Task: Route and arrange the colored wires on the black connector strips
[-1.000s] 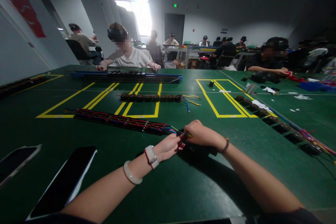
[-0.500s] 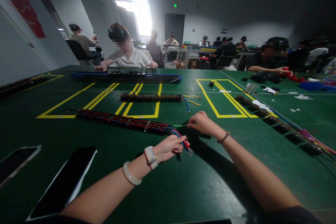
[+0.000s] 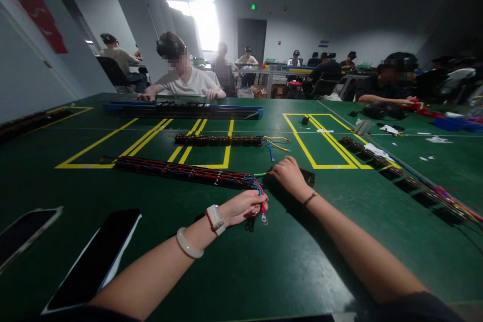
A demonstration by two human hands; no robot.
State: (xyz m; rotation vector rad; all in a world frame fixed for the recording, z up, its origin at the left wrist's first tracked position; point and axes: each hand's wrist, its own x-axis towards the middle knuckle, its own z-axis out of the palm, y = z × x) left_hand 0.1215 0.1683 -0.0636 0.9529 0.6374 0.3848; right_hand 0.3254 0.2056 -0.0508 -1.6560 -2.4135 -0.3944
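Note:
A long black wiring strip with red and blue wires along it lies across the green table in front of me. My left hand is closed around the thick red and blue cables at its right end, with ring terminals hanging below the fingers. A short green wire leaves the same end. My right hand pinches the far end of that wire, palm down; its tip is hidden by the fingers. Beside this hand a dark shape shows, partly covered.
Beyond lies a shorter black strip with yellow and blue leads. Another wired strip slants along the right. Two phone-like dark slabs are at near left. A co-worker sits opposite, behind a blue-black rail.
My right hand has turned more palm-down and shifted slightly left at the wrist. The cables in my left hand now bend more steeply downward. The strip's right end has risen slightly in view.

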